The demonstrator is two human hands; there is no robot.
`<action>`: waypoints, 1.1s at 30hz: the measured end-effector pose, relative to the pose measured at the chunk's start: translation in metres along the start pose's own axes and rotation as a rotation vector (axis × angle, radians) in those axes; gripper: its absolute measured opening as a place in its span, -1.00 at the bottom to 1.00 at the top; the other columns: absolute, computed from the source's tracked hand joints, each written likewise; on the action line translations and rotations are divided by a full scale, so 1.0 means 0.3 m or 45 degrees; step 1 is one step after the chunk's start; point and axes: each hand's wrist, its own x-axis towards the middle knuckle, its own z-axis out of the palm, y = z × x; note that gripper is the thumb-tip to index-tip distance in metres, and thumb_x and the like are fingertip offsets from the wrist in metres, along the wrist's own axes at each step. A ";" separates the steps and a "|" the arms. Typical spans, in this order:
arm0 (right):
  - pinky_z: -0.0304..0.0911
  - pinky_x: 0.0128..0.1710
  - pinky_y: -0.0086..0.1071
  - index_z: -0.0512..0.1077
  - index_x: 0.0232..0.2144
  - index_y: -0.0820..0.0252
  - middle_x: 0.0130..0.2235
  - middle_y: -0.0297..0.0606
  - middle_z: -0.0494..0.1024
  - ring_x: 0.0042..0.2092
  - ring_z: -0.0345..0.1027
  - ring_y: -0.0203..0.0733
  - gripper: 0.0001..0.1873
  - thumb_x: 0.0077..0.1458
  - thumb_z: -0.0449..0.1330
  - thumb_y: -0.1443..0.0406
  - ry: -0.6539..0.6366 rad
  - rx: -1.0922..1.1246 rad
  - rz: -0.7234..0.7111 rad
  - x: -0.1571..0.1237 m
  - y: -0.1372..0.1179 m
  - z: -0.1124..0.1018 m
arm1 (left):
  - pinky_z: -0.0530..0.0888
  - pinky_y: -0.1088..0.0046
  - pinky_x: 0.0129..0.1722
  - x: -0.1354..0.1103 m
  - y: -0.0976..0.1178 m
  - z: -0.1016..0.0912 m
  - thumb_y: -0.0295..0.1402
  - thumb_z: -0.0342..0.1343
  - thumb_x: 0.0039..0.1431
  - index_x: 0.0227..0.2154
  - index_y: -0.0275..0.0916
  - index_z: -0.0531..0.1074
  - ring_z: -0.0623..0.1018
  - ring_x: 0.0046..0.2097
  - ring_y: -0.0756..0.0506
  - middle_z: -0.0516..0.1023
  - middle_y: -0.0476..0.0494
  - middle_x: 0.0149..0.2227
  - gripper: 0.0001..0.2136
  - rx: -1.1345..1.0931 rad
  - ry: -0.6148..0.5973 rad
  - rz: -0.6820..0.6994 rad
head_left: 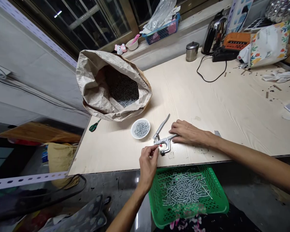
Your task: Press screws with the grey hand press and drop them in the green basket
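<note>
— Pale wood-grain tabletop (195,106) noted, set beneath a barred window (87,22). How is the tool to be recorded?

— As metal pliers (161,141), grey, laid near the table's front edge. The handles are spread wide in a V, a coil spring is seen near the pivot, and the C-shaped head is marked by a small red part.

— And the hands?

— One handle is gripped by the right hand (189,132), its fingers bent over the metal. By the left hand (148,161), a small piece is pinched between thumb and forefinger, beside the head (too tiny to be identified).

— Containers?

— Three are logged close by. A white bowl (132,131), placed just beyond the pliers, is filled with small silvery pieces (141,129). Below the table edge, a green basket (219,198) is strewn with slim metal pins (186,188), heaped at all angles. Behind the bowl, an open paper sack (91,87) is partly filled with dark metal pieces (124,90), brighter at the near side.
</note>
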 end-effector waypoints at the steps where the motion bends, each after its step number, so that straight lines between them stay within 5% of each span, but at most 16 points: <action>1: 0.13 -0.25 -0.25 0.43 -0.30 0.15 -0.26 -0.19 0.41 -0.22 0.20 -0.11 -0.84 0.20 0.10 0.21 -0.007 0.001 0.018 -0.019 -0.005 0.005 | 0.42 0.40 -0.24 0.014 -0.003 -0.003 -0.26 0.10 0.13 -0.26 -0.26 0.53 0.50 -0.26 -0.09 0.56 -0.16 -0.30 -0.79 -0.087 -0.050 -0.128; 6: 0.12 -0.25 -0.28 0.34 -0.38 0.19 -0.31 -0.20 0.37 -0.25 0.14 -0.15 -0.78 0.27 -0.06 0.37 0.052 -0.024 0.051 -0.044 -0.036 0.037 | 0.28 0.52 -0.45 0.066 -0.029 0.004 -0.14 0.19 -0.05 -0.44 -0.35 0.53 0.39 -0.48 0.01 0.48 -0.03 -0.54 -0.69 -0.311 -0.210 -0.430; 11: 0.08 -0.26 -0.30 0.31 -0.40 0.20 -0.33 -0.22 0.34 -0.26 0.09 -0.16 -0.70 0.32 -0.15 0.36 0.105 -0.135 0.004 -0.066 -0.067 0.036 | 0.21 0.53 -0.47 0.070 -0.043 0.002 -0.09 0.21 -0.11 -0.58 -0.34 0.49 0.30 -0.53 0.04 0.38 0.03 -0.64 -0.66 -0.320 -0.244 -0.465; 24: 0.01 -0.30 -0.26 0.35 -0.37 0.19 -0.36 -0.22 0.37 -0.29 0.09 -0.15 -0.64 0.32 -0.21 0.40 0.178 -0.303 -0.010 -0.102 -0.086 0.052 | 0.22 0.52 -0.47 0.087 -0.037 0.010 -0.05 0.22 -0.19 -0.58 -0.33 0.48 0.32 -0.52 0.02 0.42 -0.02 -0.61 -0.64 -0.282 -0.336 -0.478; 33: 0.02 -0.31 -0.29 0.33 -0.39 0.19 -0.36 -0.23 0.36 -0.30 0.09 -0.16 -0.66 0.31 -0.18 0.40 0.147 -0.290 0.011 -0.109 -0.081 0.064 | 0.12 0.54 -0.57 0.142 -0.010 -0.016 -0.02 0.19 -0.19 -0.72 -0.27 0.32 0.16 -0.60 0.09 0.21 0.08 -0.71 -0.62 -0.166 -0.714 -0.483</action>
